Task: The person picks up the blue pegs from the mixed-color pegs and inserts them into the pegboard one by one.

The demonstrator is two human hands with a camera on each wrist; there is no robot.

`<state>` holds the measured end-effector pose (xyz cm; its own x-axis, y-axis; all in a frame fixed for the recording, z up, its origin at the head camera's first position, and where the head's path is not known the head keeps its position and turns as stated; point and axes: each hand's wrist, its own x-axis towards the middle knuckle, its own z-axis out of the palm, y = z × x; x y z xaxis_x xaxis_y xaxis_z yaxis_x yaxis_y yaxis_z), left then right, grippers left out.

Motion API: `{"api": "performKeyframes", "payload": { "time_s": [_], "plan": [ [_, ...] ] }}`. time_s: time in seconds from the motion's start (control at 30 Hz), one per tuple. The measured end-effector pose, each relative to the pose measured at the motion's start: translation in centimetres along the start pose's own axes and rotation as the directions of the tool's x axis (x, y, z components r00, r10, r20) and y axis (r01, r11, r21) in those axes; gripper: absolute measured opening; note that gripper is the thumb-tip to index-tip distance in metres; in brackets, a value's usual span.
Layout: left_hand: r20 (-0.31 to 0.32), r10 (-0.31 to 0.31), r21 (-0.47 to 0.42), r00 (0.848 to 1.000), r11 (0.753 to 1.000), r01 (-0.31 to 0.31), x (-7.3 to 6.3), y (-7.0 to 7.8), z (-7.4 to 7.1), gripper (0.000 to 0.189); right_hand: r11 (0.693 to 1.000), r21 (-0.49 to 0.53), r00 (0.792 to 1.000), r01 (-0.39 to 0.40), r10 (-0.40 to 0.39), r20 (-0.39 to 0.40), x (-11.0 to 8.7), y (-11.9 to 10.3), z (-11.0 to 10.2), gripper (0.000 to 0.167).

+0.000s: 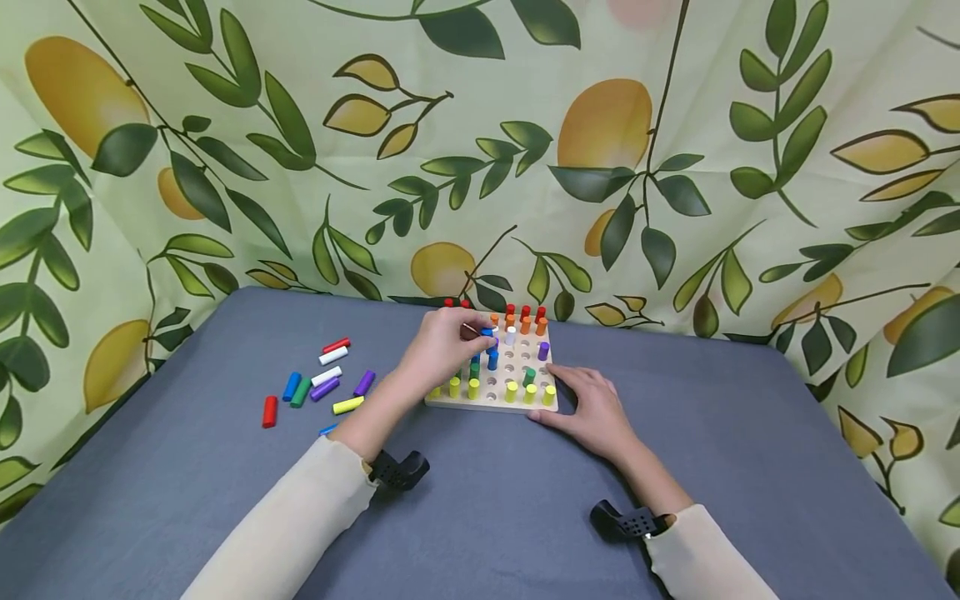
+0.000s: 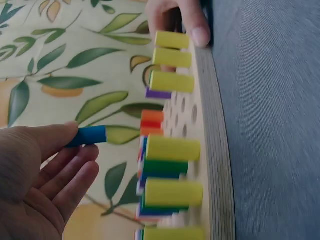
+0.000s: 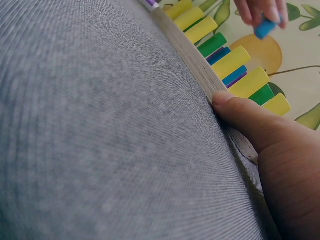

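My left hand (image 1: 441,343) pinches a blue peg (image 2: 92,135) between thumb and fingers, raised over the middle of a wooden pegboard (image 1: 480,406). In the left wrist view the peg is apart from the standing pegs. My right hand (image 1: 596,412) holds the board's near right corner, its thumb on the front edge and its fingers along the right side. Yellow pegs (image 1: 454,387) stand in the front row, with a gap among them. Behind them are green pegs (image 1: 529,377), blue pegs (image 1: 492,360), a purple peg (image 1: 543,351) and orange pegs (image 1: 526,325). My left hand hides part of the board.
Left of the board, loose pegs lie on the grey tabletop (image 1: 517,500): a red peg (image 1: 269,412), a green peg (image 1: 301,392), a yellow peg (image 1: 348,405), a purple peg (image 1: 364,383) and several others. A leaf-patterned curtain (image 1: 495,200) hangs behind the table.
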<state>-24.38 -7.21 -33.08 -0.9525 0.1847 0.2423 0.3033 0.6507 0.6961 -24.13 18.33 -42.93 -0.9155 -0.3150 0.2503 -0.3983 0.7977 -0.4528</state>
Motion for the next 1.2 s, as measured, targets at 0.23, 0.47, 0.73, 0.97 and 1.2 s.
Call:
{"api": "performKeyframes", "payload": {
  "time_s": [0.23,0.47,0.73,0.97,1.2],
  "plan": [
    [0.070,-0.013,-0.048,0.997,0.999,0.016,1.4,0.5,1.9,0.021,1.000,0.008,1.000,0.002,-0.002,-0.007,0.0,-0.2,0.1,0.082],
    [0.083,-0.024,0.020,0.996,1.000,0.022,2.4,-0.4,3.1,0.019,0.999,0.007,0.999,0.035,-0.034,-0.029,0.1,-0.1,0.2,0.080],
    [0.128,0.006,0.081,0.992,0.997,-0.016,3.1,-0.6,4.4,0.020,0.999,0.013,0.999,0.039,-0.038,-0.038,0.0,0.0,0.2,0.079],
    [0.143,0.012,0.152,0.990,0.988,-0.034,3.0,-0.7,4.8,0.019,0.999,0.013,0.998,0.042,-0.042,-0.044,0.0,0.0,0.1,0.079],
    [0.154,0.030,0.126,0.988,0.991,-0.050,3.1,-1.0,5.0,0.017,0.999,0.010,0.998,0.040,-0.039,-0.043,0.0,0.1,0.1,0.079]
  ]
}}
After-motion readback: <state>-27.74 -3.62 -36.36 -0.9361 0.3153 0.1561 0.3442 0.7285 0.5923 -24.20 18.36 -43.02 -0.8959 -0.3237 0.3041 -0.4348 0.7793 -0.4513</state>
